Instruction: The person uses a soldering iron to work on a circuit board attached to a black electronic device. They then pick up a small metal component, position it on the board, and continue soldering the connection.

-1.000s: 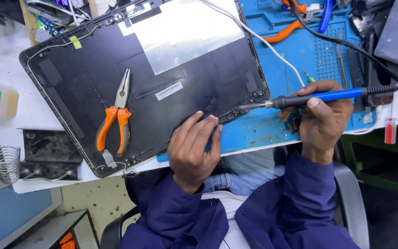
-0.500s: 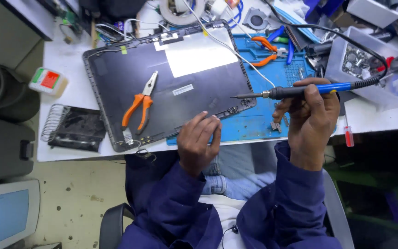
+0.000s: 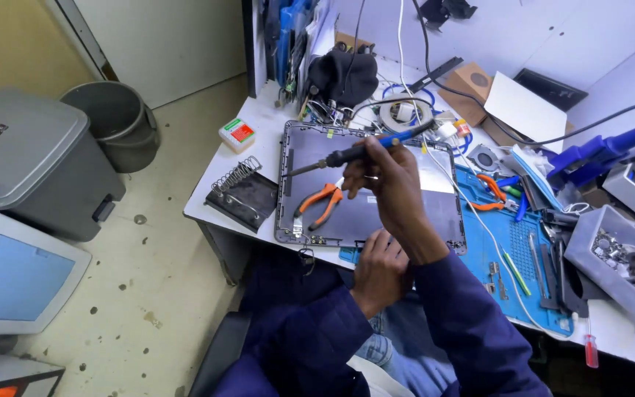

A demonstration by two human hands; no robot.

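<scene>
A blue-handled soldering iron is held clenched in the right hand above the dark laptop lid on the white bench, orange pliers lying beside, while the left hand, apparently empty, is rested at the lid's near edge.

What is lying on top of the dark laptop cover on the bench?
On the laptop cover lie orange-handled pliers. The right hand holds a soldering iron above it, hiding part of the panel. The left hand rests at its near edge.
</scene>
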